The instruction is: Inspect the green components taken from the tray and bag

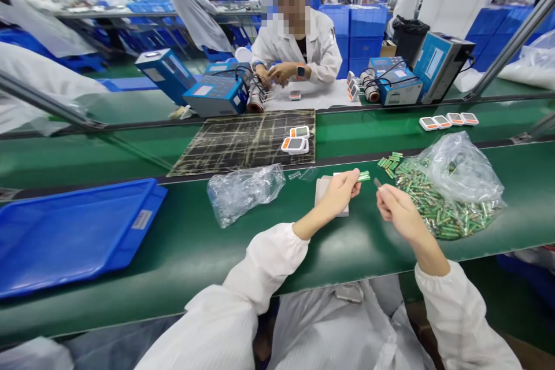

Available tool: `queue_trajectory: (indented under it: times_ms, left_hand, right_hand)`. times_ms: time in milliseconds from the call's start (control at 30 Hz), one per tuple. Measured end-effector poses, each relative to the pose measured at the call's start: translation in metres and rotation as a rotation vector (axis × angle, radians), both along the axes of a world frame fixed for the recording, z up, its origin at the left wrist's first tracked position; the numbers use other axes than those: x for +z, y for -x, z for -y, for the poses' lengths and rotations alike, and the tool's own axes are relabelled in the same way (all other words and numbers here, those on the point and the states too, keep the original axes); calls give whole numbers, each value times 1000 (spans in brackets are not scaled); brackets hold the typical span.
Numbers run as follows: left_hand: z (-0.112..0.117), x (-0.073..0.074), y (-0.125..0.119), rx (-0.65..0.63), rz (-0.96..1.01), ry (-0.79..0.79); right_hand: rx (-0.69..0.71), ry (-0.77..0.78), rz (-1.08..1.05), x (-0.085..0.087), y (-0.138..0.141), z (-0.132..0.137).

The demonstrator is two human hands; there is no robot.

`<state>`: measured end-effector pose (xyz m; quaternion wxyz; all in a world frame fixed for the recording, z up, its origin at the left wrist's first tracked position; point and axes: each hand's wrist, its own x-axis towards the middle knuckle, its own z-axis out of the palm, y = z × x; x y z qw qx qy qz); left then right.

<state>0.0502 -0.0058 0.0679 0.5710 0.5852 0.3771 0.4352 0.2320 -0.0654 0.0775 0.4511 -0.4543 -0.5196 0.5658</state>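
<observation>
- The green cylindrical battery [365, 176] is sticking out past the fingertips of the left hand [341, 193], just above the green conveyor belt [186, 254].
- The left hand is pinching it between thumb and fingers, almost fully closed, over a pale card [332, 199].
- The right hand [401, 214] is nearly closed too, pinching a small dark object [377, 182], too small to identify, near the battery but not touching it.
- A clear plastic bag [459, 170] is lying open just beyond the right hand, with loose green batteries [437, 205] spilling from it.
- A crumpled plastic bag [243, 193] and a blue plastic tray [73, 237] are resting on the belt to the left.
- White-and-orange devices [295, 145] are sitting on a worn black mat [225, 144] farther ahead.
- A co-worker [299, 49] is working with both hands across the line.
</observation>
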Motion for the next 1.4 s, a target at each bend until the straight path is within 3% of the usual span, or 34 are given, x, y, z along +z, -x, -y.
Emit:
queue_trajectory:
  times_ms: [200,533,633,733,867,1033,1100,1200,1233,1400]
  left_hand:
    - [8,4,-15,108,104,19]
    - [8,-3,-21,82,90,12]
    - [10,-5,-22,66,54,-1]
    - [14,-4,-20,70,-71,-111]
    - [19,0,-20,28,-321,-314]
    - [17,9,-17,-143,-467,-359]
    - [18,13,-9,-217,-498,-373]
    - [25,17,3,-320,-492,-339]
    - [28,18,4,-348,-468,-316]
    - [36,20,-21,-436,-363,-275]
  right_hand:
    - [46,92,-135,-2,18,11]
    - [11,67,-133,-5,15,16]
    - [5,66,-138,-5,13,17]
    - [-41,54,-144,-5,13,18]
    - [-149,50,-184,-11,20,18]
    - [-259,59,-272,-14,16,20]
    - [-418,-7,-338,-6,-1,20]
    - [-742,-222,-382,8,-30,24]
    - [-760,-250,-367,10,-36,26]
    - [-303,-47,-294,-4,-24,38]
